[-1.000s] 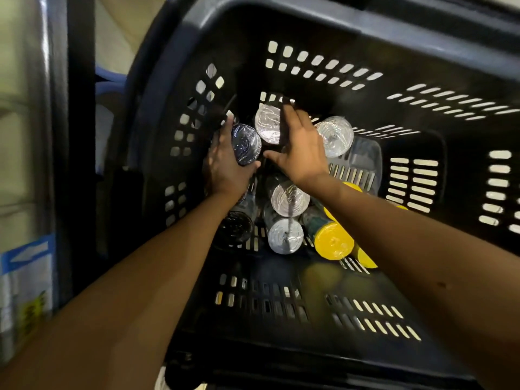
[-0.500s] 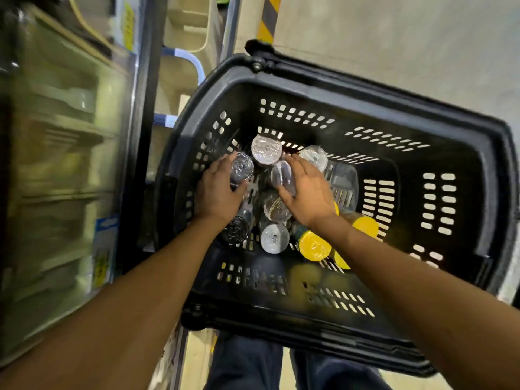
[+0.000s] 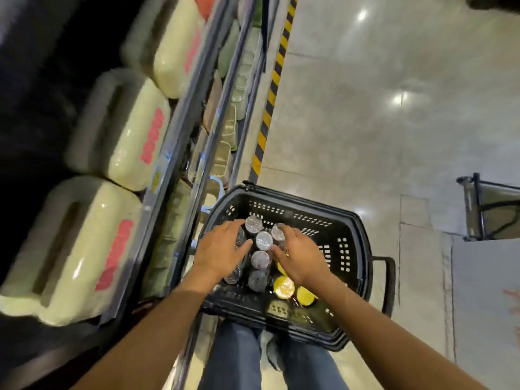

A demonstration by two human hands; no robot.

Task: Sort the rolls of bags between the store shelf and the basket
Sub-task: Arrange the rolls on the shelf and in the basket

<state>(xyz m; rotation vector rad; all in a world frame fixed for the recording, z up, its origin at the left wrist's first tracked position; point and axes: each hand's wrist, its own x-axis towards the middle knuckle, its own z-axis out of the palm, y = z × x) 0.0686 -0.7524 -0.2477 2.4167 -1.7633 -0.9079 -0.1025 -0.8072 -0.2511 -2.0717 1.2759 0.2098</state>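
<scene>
A black plastic basket (image 3: 353, 249) stands on the floor in front of my legs. Several rolls of bags stand upright inside it: silver-ended ones (image 3: 264, 240) in the middle and yellow-ended ones (image 3: 283, 287) at the near right. My left hand (image 3: 221, 250) reaches in from the left, its fingers and thumb round a dark roll (image 3: 241, 240) at the left of the cluster. Reaching in from the right, my right hand (image 3: 302, 258) rests its fingers on the top of a silver-ended roll (image 3: 277, 231). It hides part of the yellow-ended rolls.
The store shelf (image 3: 168, 153) runs along the left, with big cream jerrycans (image 3: 123, 130) on top and pale containers (image 3: 225, 153) lower down. A yellow-black striped strip (image 3: 271, 91) edges the tiled floor. A metal cart (image 3: 489, 209) stands at the right.
The view has pulled up and back, so the shelf and floor now show and the basket looks smaller. Both hands stay in the basket on the same cluster of rolls.
</scene>
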